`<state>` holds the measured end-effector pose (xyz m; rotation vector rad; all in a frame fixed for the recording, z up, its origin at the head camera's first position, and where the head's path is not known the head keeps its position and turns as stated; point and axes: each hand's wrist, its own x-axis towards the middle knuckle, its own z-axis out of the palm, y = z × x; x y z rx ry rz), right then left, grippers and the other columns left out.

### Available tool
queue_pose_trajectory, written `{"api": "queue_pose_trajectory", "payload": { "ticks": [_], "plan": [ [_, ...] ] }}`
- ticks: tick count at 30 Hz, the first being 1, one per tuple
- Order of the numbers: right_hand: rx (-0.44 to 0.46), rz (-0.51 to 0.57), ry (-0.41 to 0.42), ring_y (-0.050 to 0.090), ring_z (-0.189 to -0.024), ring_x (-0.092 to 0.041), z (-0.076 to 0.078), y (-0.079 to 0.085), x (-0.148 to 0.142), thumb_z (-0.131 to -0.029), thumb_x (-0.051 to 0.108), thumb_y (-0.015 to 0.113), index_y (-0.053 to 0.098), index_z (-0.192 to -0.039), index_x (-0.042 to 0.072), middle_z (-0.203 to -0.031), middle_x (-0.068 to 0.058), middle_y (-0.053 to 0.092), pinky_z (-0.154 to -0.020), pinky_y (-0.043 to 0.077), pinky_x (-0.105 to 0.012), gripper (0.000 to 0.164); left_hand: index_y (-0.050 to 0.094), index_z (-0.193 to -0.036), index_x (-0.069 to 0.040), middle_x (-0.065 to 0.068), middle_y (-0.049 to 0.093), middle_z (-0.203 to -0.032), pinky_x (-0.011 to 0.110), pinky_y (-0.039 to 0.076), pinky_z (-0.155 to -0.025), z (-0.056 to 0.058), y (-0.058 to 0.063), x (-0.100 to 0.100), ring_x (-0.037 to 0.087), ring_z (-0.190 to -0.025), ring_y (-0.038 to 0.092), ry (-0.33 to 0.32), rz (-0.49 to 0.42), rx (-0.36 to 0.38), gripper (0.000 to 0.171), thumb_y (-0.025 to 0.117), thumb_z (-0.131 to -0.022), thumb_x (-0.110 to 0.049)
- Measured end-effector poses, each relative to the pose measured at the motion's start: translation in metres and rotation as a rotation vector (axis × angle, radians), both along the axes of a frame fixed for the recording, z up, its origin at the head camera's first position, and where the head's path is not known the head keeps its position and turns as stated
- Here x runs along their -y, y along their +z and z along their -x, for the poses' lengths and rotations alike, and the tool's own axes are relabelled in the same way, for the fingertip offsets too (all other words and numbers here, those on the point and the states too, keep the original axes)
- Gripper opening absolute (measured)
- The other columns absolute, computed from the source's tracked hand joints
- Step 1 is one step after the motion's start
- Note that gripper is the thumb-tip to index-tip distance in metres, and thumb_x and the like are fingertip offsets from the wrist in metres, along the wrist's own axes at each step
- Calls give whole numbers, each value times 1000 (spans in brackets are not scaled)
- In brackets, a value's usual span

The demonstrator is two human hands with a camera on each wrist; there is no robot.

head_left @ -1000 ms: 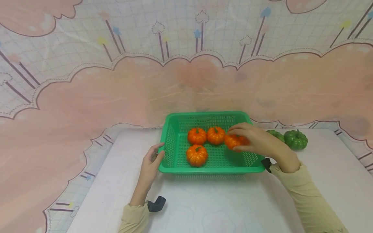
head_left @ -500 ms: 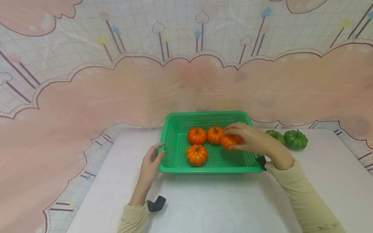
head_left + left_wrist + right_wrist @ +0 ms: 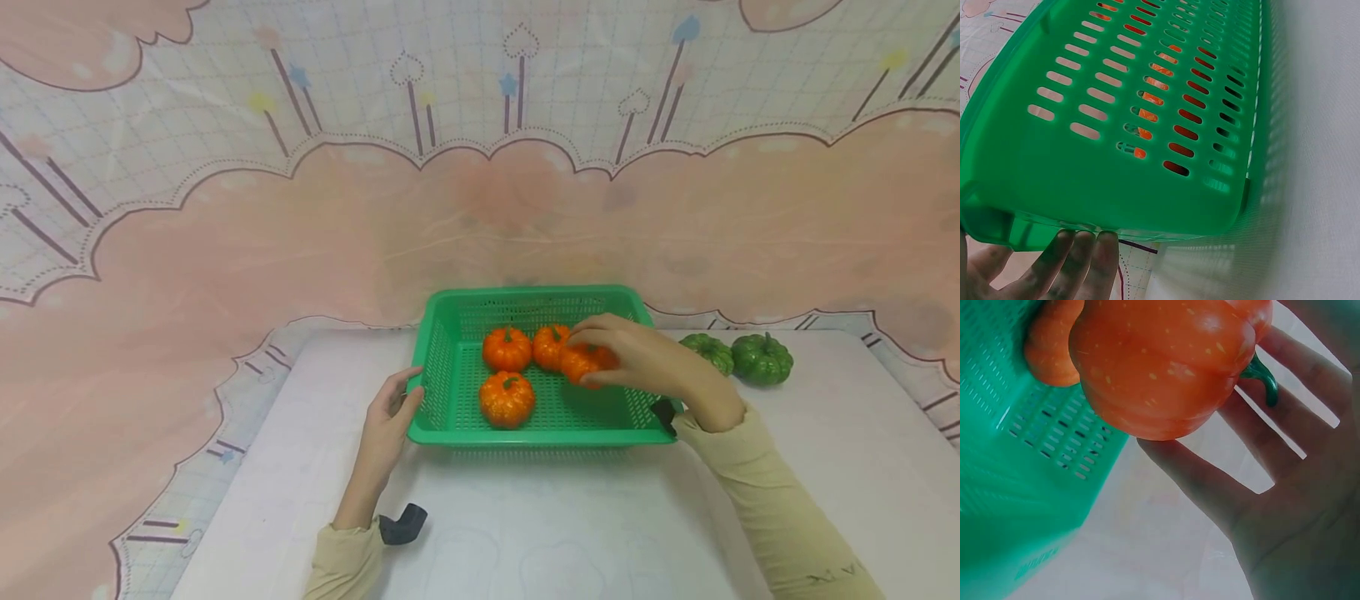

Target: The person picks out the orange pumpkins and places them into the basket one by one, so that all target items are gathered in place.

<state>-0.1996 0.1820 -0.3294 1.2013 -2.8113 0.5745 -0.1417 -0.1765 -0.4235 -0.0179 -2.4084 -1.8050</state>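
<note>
My right hand (image 3: 648, 358) grips a small orange pumpkin (image 3: 583, 362) over the right part of a green perforated plastic basket (image 3: 540, 437). Up close in the right wrist view, the held pumpkin (image 3: 1166, 369) shows yellow flecks and a curved green stem, with fingers around it. Three more orange pumpkins sit inside the basket: one at back left (image 3: 507, 350), one front left (image 3: 507, 400), and one (image 3: 549, 346) partly behind the held one. At the basket's left end, my left hand (image 3: 386, 425) holds the rim, its fingers (image 3: 1107, 256) against the end wall in the left wrist view.
Two green pumpkins stand on the white table (image 3: 562, 517) right of the basket; one (image 3: 762, 360) is fully visible, the other (image 3: 708, 353) is partly hidden by the right arm. A patterned pink and white cloth (image 3: 480, 208) hangs behind the table.
My right hand has carried the orange pumpkin leftward inside the basket, toward the back-middle pumpkin, which it now partly covers in the head view. The left hand has stayed on the rim.
</note>
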Motion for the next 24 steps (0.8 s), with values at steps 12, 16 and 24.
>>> {"api": "queue_pose_trajectory", "payload": {
  "ticks": [12, 16, 24],
  "plan": [
    [45, -3, 10, 51, -130, -32, 7, -4, 7, -84, 27, 81, 66, -125, 11, -138, -12, 57, -105, 46, -51, 46, 52, -140, -15, 15, 46, -151, 56, 38, -112, 0, 1, -1, 36, -139, 44, 7, 2, 5, 39, 54, -103, -28],
    [59, -10, 16, 51, -129, -32, 10, -6, 10, -84, 27, 82, 66, -125, 11, -137, -12, 58, -105, 46, -50, 47, 51, -140, -15, 16, 45, -151, 56, 39, -111, -1, 2, -1, 37, -139, 44, 7, 6, 2, 39, 54, -104, -28],
    [89, -23, 13, 52, -129, -31, 14, -10, 15, -83, 27, 82, 67, -125, 10, -136, -10, 58, -105, 47, -48, 48, 52, -140, -14, 17, 46, -150, 57, 38, -111, 0, 1, -1, 38, -139, 43, 10, 5, -3, 39, 54, -103, -28]
  ]
}}
